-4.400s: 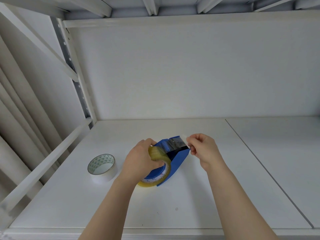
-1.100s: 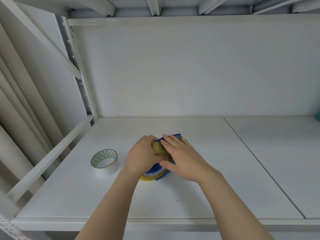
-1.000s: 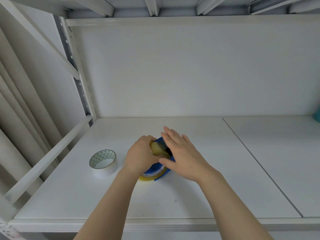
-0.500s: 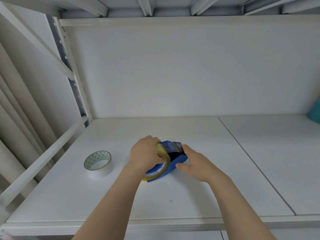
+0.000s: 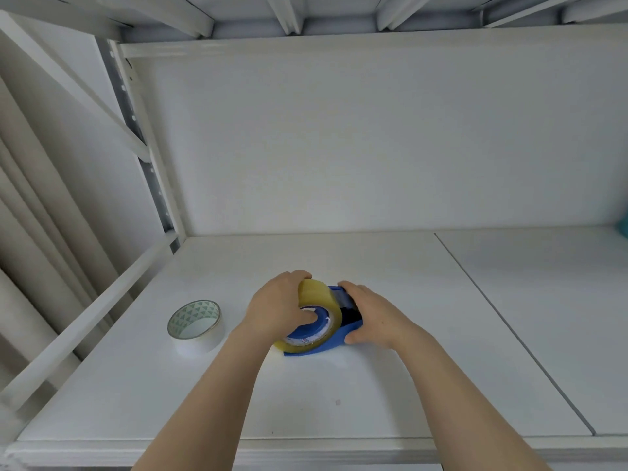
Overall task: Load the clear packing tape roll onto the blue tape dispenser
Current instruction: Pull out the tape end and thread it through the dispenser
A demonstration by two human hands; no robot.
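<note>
So the clear tape roll (image 5: 319, 300) sits on the blue dispenser's (image 5: 343, 334) hub, on the white shelf (image 5: 373, 396). Left hand (image 5: 277, 309) grips the roll, right hand (image 5: 375, 317) clamps the dispenser's front. Looks like final seating; next probably threading tape toward the blade. Spare white roll (image 5: 195, 322) sits nearby.

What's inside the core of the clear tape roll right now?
The blue tape dispenser's round hub fills the clear tape roll's core. The left hand covers the hub's left part; how fully it is seated is hidden.

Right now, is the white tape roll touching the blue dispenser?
Apart. Head view shows bare shelf between the white tape roll and the blue dispenser.
</note>
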